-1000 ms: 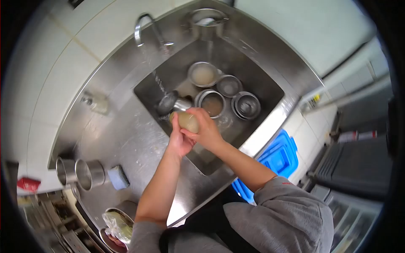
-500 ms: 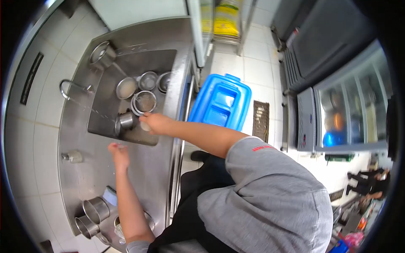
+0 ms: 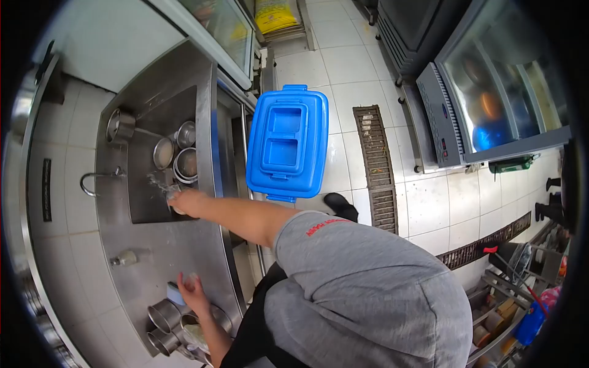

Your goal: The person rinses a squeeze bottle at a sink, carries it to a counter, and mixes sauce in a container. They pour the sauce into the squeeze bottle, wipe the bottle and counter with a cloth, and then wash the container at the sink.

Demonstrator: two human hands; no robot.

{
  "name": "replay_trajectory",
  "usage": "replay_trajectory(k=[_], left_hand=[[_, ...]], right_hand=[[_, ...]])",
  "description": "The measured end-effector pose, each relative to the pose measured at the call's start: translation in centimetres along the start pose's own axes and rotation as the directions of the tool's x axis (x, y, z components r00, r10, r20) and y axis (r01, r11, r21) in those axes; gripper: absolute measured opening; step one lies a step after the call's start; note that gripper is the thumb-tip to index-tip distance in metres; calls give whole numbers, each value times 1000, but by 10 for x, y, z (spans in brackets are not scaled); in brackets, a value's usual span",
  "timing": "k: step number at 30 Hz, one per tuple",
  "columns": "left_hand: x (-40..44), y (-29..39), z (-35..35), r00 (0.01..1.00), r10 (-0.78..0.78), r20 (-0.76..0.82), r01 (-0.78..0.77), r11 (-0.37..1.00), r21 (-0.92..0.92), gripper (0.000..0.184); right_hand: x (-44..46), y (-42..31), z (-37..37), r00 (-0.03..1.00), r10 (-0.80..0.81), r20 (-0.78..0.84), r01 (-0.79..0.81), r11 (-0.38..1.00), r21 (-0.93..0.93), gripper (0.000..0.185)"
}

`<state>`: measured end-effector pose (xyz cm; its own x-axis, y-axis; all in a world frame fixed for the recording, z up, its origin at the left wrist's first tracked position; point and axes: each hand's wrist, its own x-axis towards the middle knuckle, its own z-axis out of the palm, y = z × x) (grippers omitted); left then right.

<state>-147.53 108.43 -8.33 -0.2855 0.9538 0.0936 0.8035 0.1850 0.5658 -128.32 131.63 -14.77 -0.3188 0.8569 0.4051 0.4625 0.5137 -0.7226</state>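
Over the near edge of the sink [image 3: 175,110], my right hand [image 3: 189,202] is closed round something mostly hidden, with splashing water beside it. Just beyond that hand, metal bowls stand in the sink, one with cloudy liquid [image 3: 164,153] and another [image 3: 185,164] close by. My left hand [image 3: 195,295] is over the counter beside a blue sponge [image 3: 175,293], its fingers bent round a small pale, see-through thing that I cannot make out. Metal pots [image 3: 164,316] stand next to this hand.
The faucet [image 3: 101,176] reaches over the sink from the wall side. A bottle [image 3: 124,257] stands on the counter. On the floor are a blue lidded bin [image 3: 316,138] and a drain grate [image 3: 375,165]. A glass-door fridge [image 3: 491,92] is at the right.
My hands have come apart from the pale round object they held together. My left hand has moved toward the sponge and pots, while my right stays by the sink. The view has turned rightward.
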Motion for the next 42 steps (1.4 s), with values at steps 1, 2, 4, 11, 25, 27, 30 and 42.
replay_trajectory(k=[1,2,4,11,25,27,30,42], left_hand=[[-6,-14,0,998,-53,29,53,998,-27,50],[-10,-24,-2,993,-107,59,110,993,-53,52],[-13,-27,-4,994,-104,37,104,995,10,52],[-10,21,24,985,-170,7,170,978,-118,48],[-28,35,32,993,31,-118,-5,977,211,43],[-14,33,38,994,75,-83,-60,983,175,43],[11,39,44,976,195,-95,-180,973,142,41],[39,24,68,963,263,-62,-258,963,77,42]], right_hand=[[-4,-3,-12,987,42,153,-39,999,-21,47],[-6,-5,-23,949,83,305,-72,996,-47,43],[-7,1,-12,975,44,216,-39,999,-28,40],[-24,16,-43,996,-60,69,55,997,62,43],[-23,7,-69,940,-43,337,-51,962,266,63],[-34,1,-65,971,-92,222,79,995,66,66],[-48,-14,-59,978,-192,-80,202,968,149,63],[-168,-32,-113,952,130,-277,-62,968,242,61]])
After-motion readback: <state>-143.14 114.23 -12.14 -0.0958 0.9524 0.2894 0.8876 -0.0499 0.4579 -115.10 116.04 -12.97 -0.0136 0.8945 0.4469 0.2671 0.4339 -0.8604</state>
